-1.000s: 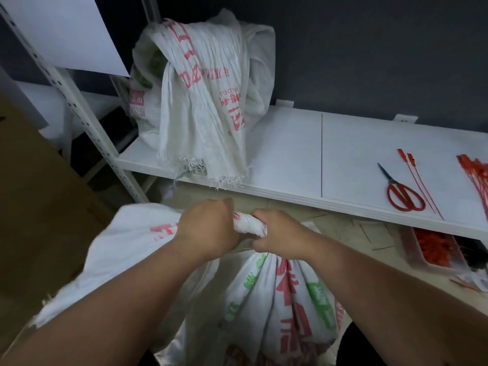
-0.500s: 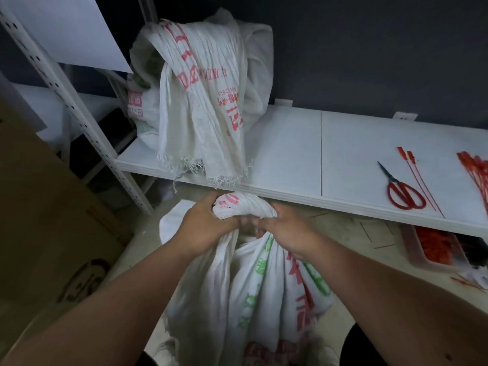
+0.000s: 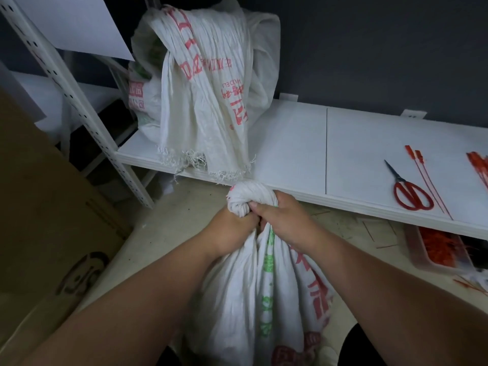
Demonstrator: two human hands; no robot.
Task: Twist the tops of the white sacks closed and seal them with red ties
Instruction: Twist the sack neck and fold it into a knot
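A white woven sack (image 3: 266,291) with red and green print stands on the floor below me. Its top is gathered into a tight twisted knob (image 3: 248,198). My left hand (image 3: 232,228) grips the neck just under the knob. My right hand (image 3: 287,220) clamps the neck from the right, thumb pressed against the twist. Two loose red ties (image 3: 425,178) lie on the white shelf (image 3: 290,143) at the right, beside more red ties (image 3: 479,167) at the frame edge. Other white sacks (image 3: 208,96) are piled on the shelf's left end.
Red-handled scissors (image 3: 408,191) lie on the shelf next to the ties. A clear tray of red ties (image 3: 435,247) sits on the floor under the shelf. A cardboard box (image 3: 50,220) stands at my left, by a perforated white upright (image 3: 71,101).
The sack's loose top has been wound into a compact knob, and the neck is now tighter. Both hands have shifted slightly right and closer together on it.
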